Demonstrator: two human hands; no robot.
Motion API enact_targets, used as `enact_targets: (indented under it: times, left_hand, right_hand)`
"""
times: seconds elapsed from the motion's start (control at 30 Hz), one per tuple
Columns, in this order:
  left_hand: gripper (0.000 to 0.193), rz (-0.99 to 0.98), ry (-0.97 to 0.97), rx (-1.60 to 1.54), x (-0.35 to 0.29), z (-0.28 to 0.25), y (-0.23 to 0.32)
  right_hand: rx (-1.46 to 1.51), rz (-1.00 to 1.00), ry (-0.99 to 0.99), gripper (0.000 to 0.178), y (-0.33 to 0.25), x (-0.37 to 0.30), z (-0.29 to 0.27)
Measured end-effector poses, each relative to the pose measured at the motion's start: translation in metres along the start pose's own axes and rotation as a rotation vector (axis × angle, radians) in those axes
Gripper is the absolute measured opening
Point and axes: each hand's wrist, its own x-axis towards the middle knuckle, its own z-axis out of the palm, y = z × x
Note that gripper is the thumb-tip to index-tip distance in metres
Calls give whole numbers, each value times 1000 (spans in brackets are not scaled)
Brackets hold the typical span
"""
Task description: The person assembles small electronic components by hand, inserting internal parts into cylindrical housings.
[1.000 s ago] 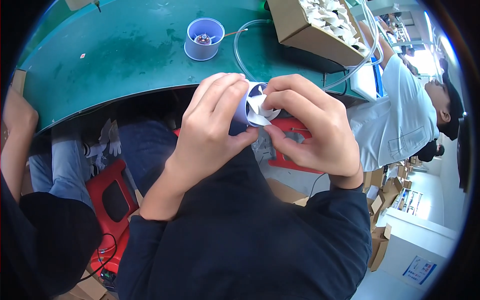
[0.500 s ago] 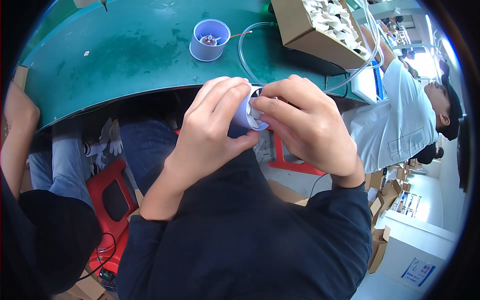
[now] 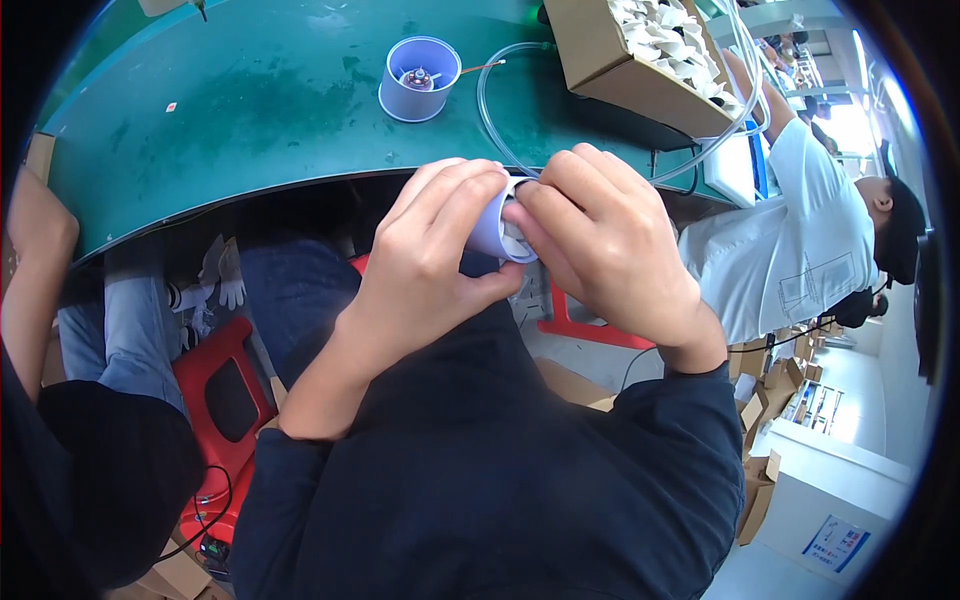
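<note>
My left hand (image 3: 425,240) is wrapped round a short lavender plastic cylinder (image 3: 487,234), held just off the table's near edge. Its open end is tilted towards my right hand (image 3: 620,255). The thumb and fingers of that hand reach into the opening and grip a white piece (image 3: 514,243) inside, mostly hidden by the fingers. On the table beyond stands a second lavender cylinder (image 3: 413,106), upright, with a small motor (image 3: 420,79) at its centre and a thin orange wire (image 3: 485,67) coming out to the right.
A cardboard box (image 3: 640,92) full of curved white plastic pieces (image 3: 672,45) stands at the back right of the green table (image 3: 250,110). Clear tubing (image 3: 487,110) loops beside it. A person in a pale shirt (image 3: 800,220) works at right; another person's arm (image 3: 42,240) is at left.
My right hand has shifted slightly, its fingers now more curled at the cylinder's opening. The held cylinder has moved a little right. The person at right has turned the head away.
</note>
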Motion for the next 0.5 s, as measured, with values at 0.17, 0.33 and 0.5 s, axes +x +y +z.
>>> enact_targets:
  times: [0.17,0.33,0.5]
  left_hand:
    - [57,-16,-16,-11,0,-1,-3]
    - [57,-4,-9,7,0,-2,-5]
    - [57,-3,9,-6,-2,-1,-5]
  right_hand:
    - [194,27,47,26,2,-3,-3]
    - [183,-32,9,28,5,-1,2]
    - [154,-29,-25,29,2,0,2]
